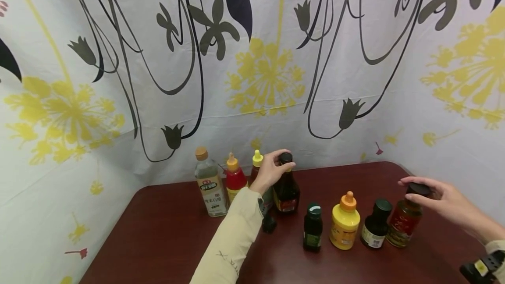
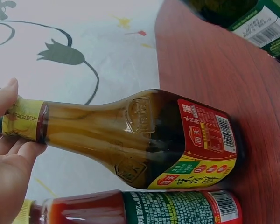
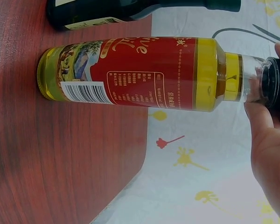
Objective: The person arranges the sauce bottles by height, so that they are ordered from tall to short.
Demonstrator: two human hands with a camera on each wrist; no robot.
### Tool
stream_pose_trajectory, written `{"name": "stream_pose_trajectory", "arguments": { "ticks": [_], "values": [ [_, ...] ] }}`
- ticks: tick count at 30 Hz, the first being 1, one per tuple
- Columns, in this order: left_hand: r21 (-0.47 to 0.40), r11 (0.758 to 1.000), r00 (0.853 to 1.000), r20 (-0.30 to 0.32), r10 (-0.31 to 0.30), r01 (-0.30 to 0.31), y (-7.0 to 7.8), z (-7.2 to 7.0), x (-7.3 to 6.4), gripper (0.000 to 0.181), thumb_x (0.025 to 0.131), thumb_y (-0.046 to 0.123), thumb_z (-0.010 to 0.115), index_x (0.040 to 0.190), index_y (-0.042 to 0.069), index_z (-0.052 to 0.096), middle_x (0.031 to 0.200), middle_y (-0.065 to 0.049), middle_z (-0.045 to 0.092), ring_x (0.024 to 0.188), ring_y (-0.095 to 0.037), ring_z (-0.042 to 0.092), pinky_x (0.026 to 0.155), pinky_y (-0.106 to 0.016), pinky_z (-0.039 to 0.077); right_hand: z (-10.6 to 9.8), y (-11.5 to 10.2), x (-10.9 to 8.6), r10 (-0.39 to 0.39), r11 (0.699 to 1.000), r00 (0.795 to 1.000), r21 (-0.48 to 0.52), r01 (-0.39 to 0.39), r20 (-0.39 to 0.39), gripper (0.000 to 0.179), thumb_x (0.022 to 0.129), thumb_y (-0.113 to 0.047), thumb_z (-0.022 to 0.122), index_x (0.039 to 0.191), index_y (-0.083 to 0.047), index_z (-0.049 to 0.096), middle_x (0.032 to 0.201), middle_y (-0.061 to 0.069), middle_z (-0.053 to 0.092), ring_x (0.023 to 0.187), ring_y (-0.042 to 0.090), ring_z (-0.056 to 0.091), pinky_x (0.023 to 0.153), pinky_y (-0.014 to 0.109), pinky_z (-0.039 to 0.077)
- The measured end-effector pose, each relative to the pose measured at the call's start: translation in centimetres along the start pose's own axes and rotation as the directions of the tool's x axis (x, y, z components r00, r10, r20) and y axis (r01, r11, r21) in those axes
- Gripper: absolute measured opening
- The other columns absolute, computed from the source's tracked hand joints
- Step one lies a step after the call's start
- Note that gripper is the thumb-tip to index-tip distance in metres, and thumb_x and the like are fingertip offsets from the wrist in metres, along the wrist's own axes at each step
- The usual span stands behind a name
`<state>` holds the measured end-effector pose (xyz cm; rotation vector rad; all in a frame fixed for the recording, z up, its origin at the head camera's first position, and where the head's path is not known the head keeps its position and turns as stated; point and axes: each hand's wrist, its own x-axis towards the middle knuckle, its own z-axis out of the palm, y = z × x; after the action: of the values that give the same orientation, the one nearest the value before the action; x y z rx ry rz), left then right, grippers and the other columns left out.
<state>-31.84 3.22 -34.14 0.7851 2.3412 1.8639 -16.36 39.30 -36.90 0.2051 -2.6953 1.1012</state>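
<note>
At the back row my left hand (image 1: 271,171) grips the neck of a dark soy sauce bottle (image 1: 287,193), just below its black cap. Its red and yellow label shows in the left wrist view, where the bottle (image 2: 126,133) stands on the table. Over on the right, my right hand (image 1: 447,200) holds the black cap of an olive oil bottle (image 1: 403,225). A red label wraps that oil bottle (image 3: 154,77) in the right wrist view, its base on the table. Beside the left hand is a yellow-capped sauce bottle (image 1: 257,161), partly hidden by the arm.
A clear vinegar bottle (image 1: 211,189) and a red squeeze bottle (image 1: 235,179) stand back left. In front are a small dark green bottle (image 1: 313,228), a yellow squeeze bottle (image 1: 344,222) and a dark bottle (image 1: 376,225). A patterned cloth (image 1: 252,78) hangs behind the table (image 1: 158,236).
</note>
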Motion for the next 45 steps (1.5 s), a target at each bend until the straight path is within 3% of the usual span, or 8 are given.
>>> {"name": "stream_pose_trajectory", "arguments": {
  "ticks": [7, 18, 26, 31, 35, 40, 42, 45],
  "values": [
    [0.004, 1.000, 0.999, -0.044, -0.015, 0.015, -1.3, 0.4, 0.9, 0.035, 0.079, 0.012, 0.067, 0.114, 0.011, 0.060, 0.109, -0.008, 0.060, 0.091, -0.017, 0.059, 0.072, -0.027, 0.049, 0.1, -0.1, -0.1, 0.032, 0.999, 0.999, 0.003, -0.032, 0.002, 0.039, 0.089, -0.024, 0.055, 0.124, -0.009, 0.049, 0.107, -0.028, 0.048, 0.089, -0.015, 0.047, 0.062, 0.022, 0.047],
    [0.010, 1.000, 1.000, 0.004, 0.002, -0.002, -1.6, 0.5, 1.7, 0.037, 0.082, 0.011, 0.064, 0.118, 0.011, 0.056, 0.113, -0.011, 0.058, 0.094, -0.018, 0.058, 0.072, -0.026, 0.049, 0.1, -0.2, -0.2, 0.013, 1.000, 1.000, -0.002, -0.013, -0.011, 0.038, 0.089, -0.024, 0.055, 0.124, -0.010, 0.049, 0.108, -0.025, 0.050, 0.090, -0.013, 0.047, 0.060, 0.024, 0.045],
    [-0.050, 0.999, 0.999, 0.046, 0.000, 0.002, 0.0, -0.2, 0.7, 0.039, 0.084, 0.003, 0.060, 0.122, 0.002, 0.051, 0.116, -0.019, 0.054, 0.098, -0.030, 0.056, 0.075, -0.031, 0.048, 0.2, -0.2, -0.2, 0.001, 1.000, 1.000, 0.024, -0.001, 0.005, 0.039, 0.089, -0.021, 0.055, 0.125, -0.009, 0.048, 0.109, -0.029, 0.048, 0.091, -0.014, 0.047, 0.060, 0.022, 0.044],
    [-0.040, 0.999, 0.999, 0.025, -0.032, 0.033, 0.8, -0.1, 0.3, 0.037, 0.084, 0.005, 0.060, 0.121, 0.003, 0.053, 0.115, -0.016, 0.054, 0.092, -0.025, 0.054, 0.074, -0.029, 0.047, 0.0, 0.2, 0.1, -0.063, 0.994, 0.998, 0.095, 0.061, 0.016, 0.041, 0.089, -0.010, 0.054, 0.128, -0.006, 0.044, 0.110, -0.027, 0.050, 0.096, -0.015, 0.046, 0.065, 0.016, 0.046],
    [-0.048, 0.997, 0.998, 0.009, -0.058, 0.058, 0.8, 0.0, 0.3, 0.036, 0.084, 0.006, 0.061, 0.120, 0.004, 0.054, 0.112, -0.015, 0.055, 0.087, -0.021, 0.053, 0.073, -0.028, 0.047, -0.2, 0.2, 0.2, -0.102, 0.992, 0.995, 0.081, 0.101, 0.007, 0.045, 0.087, -0.006, 0.055, 0.131, -0.006, 0.041, 0.109, -0.027, 0.050, 0.096, -0.017, 0.045, 0.063, 0.017, 0.047],
    [-0.071, 0.996, 0.999, -0.008, -0.052, 0.051, 0.5, 0.4, 0.1, 0.038, 0.083, 0.007, 0.061, 0.121, 0.005, 0.053, 0.115, -0.014, 0.054, 0.097, -0.025, 0.055, 0.076, -0.028, 0.047, -0.5, 0.3, -0.2, -0.027, 1.000, 0.999, 0.000, 0.027, -0.025, 0.047, 0.086, -0.013, 0.059, 0.129, -0.007, 0.041, 0.105, -0.030, 0.046, 0.092, -0.020, 0.040, 0.061, 0.020, 0.047],
    [-0.076, 0.996, 0.999, -0.012, -0.041, 0.040, 0.5, 0.5, 0.1, 0.039, 0.083, 0.007, 0.061, 0.121, 0.004, 0.053, 0.117, -0.014, 0.054, 0.100, -0.027, 0.054, 0.077, -0.029, 0.047, -0.6, 0.2, -0.3, 0.040, 0.999, 0.999, -0.025, -0.041, -0.024, 0.047, 0.087, -0.019, 0.059, 0.128, -0.006, 0.041, 0.113, -0.015, 0.048, 0.104, -0.004, 0.047, 0.068, 0.031, 0.048],
    [-0.071, 0.997, 0.999, -0.012, -0.042, 0.041, 0.4, 0.4, 0.2, 0.039, 0.084, 0.007, 0.061, 0.122, 0.005, 0.053, 0.118, -0.014, 0.054, 0.102, -0.026, 0.054, 0.078, -0.029, 0.047, -0.7, 0.0, -0.4, 0.113, 0.992, 0.993, -0.056, -0.114, -0.020, 0.048, 0.087, -0.026, 0.058, 0.125, -0.001, 0.041, 0.123, 0.014, 0.044, 0.112, 0.034, 0.045, 0.073, 0.047, 0.046]
  ]
}}
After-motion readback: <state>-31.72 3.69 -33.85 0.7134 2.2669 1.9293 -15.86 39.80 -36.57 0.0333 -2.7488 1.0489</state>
